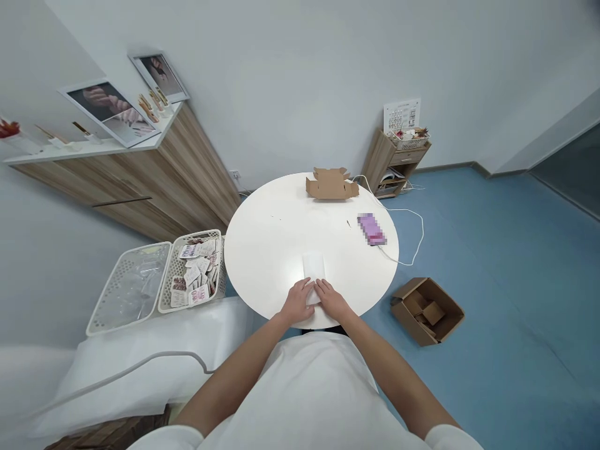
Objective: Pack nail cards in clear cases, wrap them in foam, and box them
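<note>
White sheet (pixel 314 265) on round table (pixel 267 250), near edge, about mid-width. From where I stand: left hand (pixel 296 301) and right hand (pixel 332 301) both palm down, fingers touching the sheet's near part; cannot tell whether either pinches it. Flattened brown cardboard box (pixel 332 185) at far side; purple item (pixel 371 229), blurred, to the right.

You are facing a pale wall (pixel 300 94); a wood-grain cabinet (pixel 201 175) is standing to your left, a small shelf unit (pixel 409 157) is standing beyond the round white table (pixel 262 237), and blue flooring (pixel 497 281) is extending rightward.
</note>
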{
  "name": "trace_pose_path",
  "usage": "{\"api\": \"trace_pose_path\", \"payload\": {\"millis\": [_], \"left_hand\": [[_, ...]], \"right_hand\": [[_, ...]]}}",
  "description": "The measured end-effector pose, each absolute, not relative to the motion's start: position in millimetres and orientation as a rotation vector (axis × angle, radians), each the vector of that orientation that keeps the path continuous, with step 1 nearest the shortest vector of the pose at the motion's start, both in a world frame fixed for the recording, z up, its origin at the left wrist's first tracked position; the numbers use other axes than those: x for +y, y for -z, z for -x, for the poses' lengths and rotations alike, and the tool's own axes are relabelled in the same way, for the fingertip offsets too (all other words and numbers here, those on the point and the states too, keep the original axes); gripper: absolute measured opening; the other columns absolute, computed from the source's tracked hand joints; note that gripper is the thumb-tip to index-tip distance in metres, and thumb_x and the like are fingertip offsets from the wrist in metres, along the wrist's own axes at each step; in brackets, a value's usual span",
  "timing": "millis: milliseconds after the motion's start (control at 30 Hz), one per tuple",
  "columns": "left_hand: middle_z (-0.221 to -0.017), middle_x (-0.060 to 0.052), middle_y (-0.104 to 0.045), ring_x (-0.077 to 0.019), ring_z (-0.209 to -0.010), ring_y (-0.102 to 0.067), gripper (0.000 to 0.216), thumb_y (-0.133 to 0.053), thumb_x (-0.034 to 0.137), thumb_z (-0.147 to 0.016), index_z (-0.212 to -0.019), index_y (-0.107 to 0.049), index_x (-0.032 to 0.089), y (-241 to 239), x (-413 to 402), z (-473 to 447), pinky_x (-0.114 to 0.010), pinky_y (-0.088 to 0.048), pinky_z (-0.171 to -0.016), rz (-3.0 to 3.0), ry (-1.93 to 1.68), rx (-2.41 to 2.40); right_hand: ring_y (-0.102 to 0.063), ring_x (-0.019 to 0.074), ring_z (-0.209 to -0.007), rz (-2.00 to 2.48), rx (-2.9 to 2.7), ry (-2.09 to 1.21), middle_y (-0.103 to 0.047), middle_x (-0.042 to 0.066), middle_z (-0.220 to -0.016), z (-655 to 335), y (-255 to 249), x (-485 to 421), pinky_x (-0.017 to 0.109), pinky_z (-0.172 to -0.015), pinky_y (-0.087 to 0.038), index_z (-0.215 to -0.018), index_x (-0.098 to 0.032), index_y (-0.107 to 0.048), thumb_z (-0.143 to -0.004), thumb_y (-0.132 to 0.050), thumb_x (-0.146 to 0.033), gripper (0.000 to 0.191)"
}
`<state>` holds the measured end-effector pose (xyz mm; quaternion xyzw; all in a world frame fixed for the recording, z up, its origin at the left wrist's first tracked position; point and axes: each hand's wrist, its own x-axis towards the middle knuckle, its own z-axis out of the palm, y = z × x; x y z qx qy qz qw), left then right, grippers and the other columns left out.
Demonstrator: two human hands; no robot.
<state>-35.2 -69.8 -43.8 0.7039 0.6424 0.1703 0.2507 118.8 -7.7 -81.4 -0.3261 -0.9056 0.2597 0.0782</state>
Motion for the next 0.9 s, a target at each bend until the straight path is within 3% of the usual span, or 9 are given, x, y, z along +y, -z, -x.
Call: {"api": "trace_pose_path", "payload": {"millis": [67,167,300,433,533,600,767,900], "left_hand": [[-0.139,-0.01,-0.031,-0.0276,-0.128,-0.024,0.075,-0.057,0.024,-0.061,-0.131,-0.03,0.019,46.0,-69.4,38.0,-0.042,-0.023,-0.103,-1.951,-0.406,1.699],[-0.138,-0.01,-0.032,-0.0269,-0.129,-0.024,0.074,-0.056,0.024,-0.063,-0.132,-0.028,0.018,49.5,-77.0,35.0,-0.041,-0.021,-0.104,-1.973,-0.369,1.637],[-0.13,-0.01,-0.043,-0.0253,-0.121,-0.036,0.063,-0.05,0.018,-0.067,-0.128,-0.033,0.019,54.1,-98.6,28.6,-0.041,-0.025,-0.101,-1.941,-0.421,1.638],[-0.114,-0.008,-0.054,-0.0233,-0.109,-0.046,0.045,-0.046,0.018,-0.071,-0.116,-0.044,0.021,51.9,-104.2,28.8,-0.038,-0.031,-0.095,-1.842,-0.482,1.632],[-0.103,-0.006,-0.058,-0.0221,-0.1,-0.051,0.028,-0.044,0.025,-0.076,-0.102,-0.052,0.022,46.7,-90.6,31.8,-0.037,-0.036,-0.089,-1.72,-0.521,1.651],[-0.109,-0.007,-0.054,-0.0237,-0.106,-0.047,0.026,-0.048,0.031,-0.074,-0.099,-0.054,0.023,44.5,-80.4,33.0,-0.038,-0.035,-0.09,-1.636,-0.557,1.747],[-0.132,-0.012,-0.031,-0.0323,-0.122,-0.029,0.076,-0.065,0.048,-0.057,-0.123,-0.039,0.022,50.3,-78.2,33.7,-0.045,-0.03,-0.094,-1.43,-0.522,2.015],[-0.137,-0.014,-0.028,-0.0311,-0.126,-0.024,0.084,-0.066,0.045,-0.057,-0.13,-0.032,0.019,59.9,-90.9,38.2,-0.043,-0.024,-0.1,-1.62,-0.495,1.876]], "right_hand": [[-0.024,0.0284,-0.129,0.962,-2.727,-0.73,-0.036,0.016,-0.136,-116.8,81.6,-10.3,0.044,-0.098,-0.037,-0.128,-0.01,-0.037,-0.073,-0.045,-0.005,0.056],[-0.025,0.0291,-0.129,0.869,-2.783,-0.68,-0.037,0.019,-0.134,-121.1,80.0,-19.5,0.045,-0.102,-0.031,-0.128,-0.006,-0.036,-0.072,-0.044,-0.006,0.056],[-0.027,0.0285,-0.128,0.765,-2.851,-0.742,-0.036,0.018,-0.135,-136.0,74.4,-37.6,0.045,-0.103,-0.029,-0.13,-0.006,-0.032,-0.075,-0.043,-0.016,0.056],[-0.035,0.025,-0.124,0.805,-2.804,-0.903,-0.04,0.015,-0.132,-143.6,61.4,-39.1,0.041,-0.101,-0.031,-0.121,-0.012,-0.041,-0.078,-0.041,-0.018,0.044],[-0.048,0.021,-0.108,0.868,-2.692,-1.087,-0.05,0.01,-0.119,-137.9,46.0,-22.4,0.037,-0.091,-0.04,-0.115,-0.018,-0.044,-0.079,-0.041,-0.021,0.036],[-0.053,0.019,-0.095,0.93,-2.597,-1.182,-0.055,0.007,-0.106,-131.2,36.1,-9.8,0.034,-0.082,-0.044,-0.109,-0.02,-0.047,-0.08,-0.042,-0.023,0.029],[-0.051,0.0184,-0.092,0.888,-2.615,-1.121,-0.053,0.007,-0.1,-123.8,29.1,-3.2,0.034,-0.08,-0.044,-0.104,-0.02,-0.049,-0.081,-0.043,-0.021,0.024],[-0.044,0.023,-0.106,0.633,-2.788,-0.858,-0.048,0.011,-0.112,-138.6,48.3,-22.8,0.04,-0.086,-0.042,-0.108,-0.02,-0.048,-0.082,-0.043,-0.02,0.026]]}}
